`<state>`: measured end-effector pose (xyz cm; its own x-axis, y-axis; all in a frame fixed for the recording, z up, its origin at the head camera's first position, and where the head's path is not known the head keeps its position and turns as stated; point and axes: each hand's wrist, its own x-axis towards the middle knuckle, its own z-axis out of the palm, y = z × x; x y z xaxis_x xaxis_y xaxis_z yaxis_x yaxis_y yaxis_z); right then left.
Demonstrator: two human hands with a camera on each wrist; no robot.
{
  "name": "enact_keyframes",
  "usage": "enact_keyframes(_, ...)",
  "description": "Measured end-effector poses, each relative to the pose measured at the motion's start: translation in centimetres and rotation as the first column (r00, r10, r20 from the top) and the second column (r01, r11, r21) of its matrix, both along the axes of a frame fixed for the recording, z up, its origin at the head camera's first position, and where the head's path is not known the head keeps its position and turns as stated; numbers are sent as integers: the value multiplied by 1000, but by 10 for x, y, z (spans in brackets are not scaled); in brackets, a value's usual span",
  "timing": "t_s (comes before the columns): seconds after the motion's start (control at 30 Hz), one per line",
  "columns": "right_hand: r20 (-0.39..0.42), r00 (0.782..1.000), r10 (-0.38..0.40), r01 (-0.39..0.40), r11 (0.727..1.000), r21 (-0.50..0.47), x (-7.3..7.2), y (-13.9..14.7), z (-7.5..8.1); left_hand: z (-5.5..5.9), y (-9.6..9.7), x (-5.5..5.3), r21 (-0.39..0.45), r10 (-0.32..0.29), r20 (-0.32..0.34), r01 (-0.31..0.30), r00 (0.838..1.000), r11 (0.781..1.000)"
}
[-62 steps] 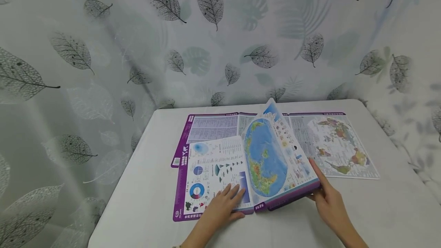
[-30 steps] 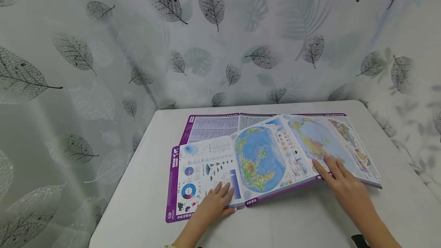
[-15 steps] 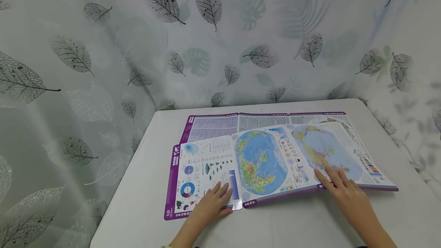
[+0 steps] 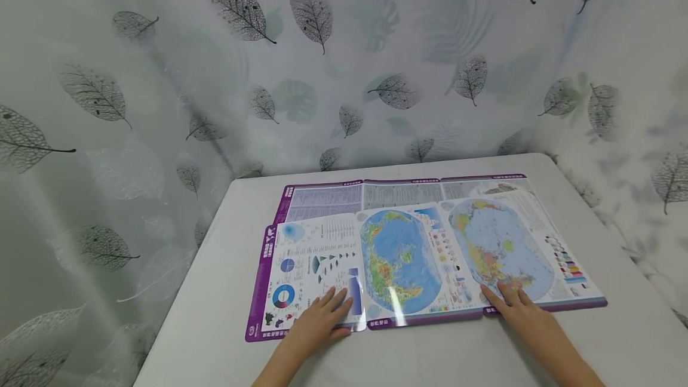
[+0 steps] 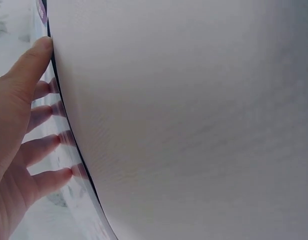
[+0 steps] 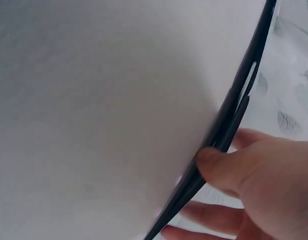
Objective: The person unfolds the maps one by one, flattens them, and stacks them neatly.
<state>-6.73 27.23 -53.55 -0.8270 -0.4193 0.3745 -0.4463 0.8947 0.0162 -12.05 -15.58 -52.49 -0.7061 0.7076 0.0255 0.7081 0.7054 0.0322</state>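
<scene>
A glossy fold-out world map with purple borders lies spread on the table, three panels facing up. Its left panel carries charts and diagrams; the middle and right panels bear world maps. My left hand rests on the left panel's near edge, fingers spread; in the left wrist view its fingertips touch the glossy surface, thumb at the edge. My right hand rests on the right panel's near edge, thumb against the dark layered edge in the right wrist view. Both hands' fingers look fairly straight.
Another purple-edged printed sheet lies partly covered behind the map; whether the two are joined I cannot tell. The white tabletop shows around them. A leaf-patterned curtain hangs behind and on both sides.
My right hand has turned the lifted right part of the map outward to the right, and that panel now lies flatter. My left hand has stayed on the left panel. The view has shifted slightly.
</scene>
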Motion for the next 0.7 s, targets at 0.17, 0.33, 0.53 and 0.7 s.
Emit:
enact_keyframes(0.17, 97, 995, -30, 29, 999, 16, 1, -5, 3, -2, -3, -4, 17, -32, -35, 33, 999, 999)
enact_keyframes(0.33, 175, 983, -62, 56, 998, 38, -3, -8, 6, 1, -2, -11, -37, -7, -12, 7, 1000, 999)
enact_keyframes(0.53, 221, 972, -84, 78, 996, 36, -13, -12, 8, 5, -1, -27, -57, 37, 26, -36, 999, 998)
enact_keyframes(0.7, 222, 971, -92, 85, 996, 39, -27, -15, 9, 6, -1, -43, -40, 58, 45, -57, 997, 998)
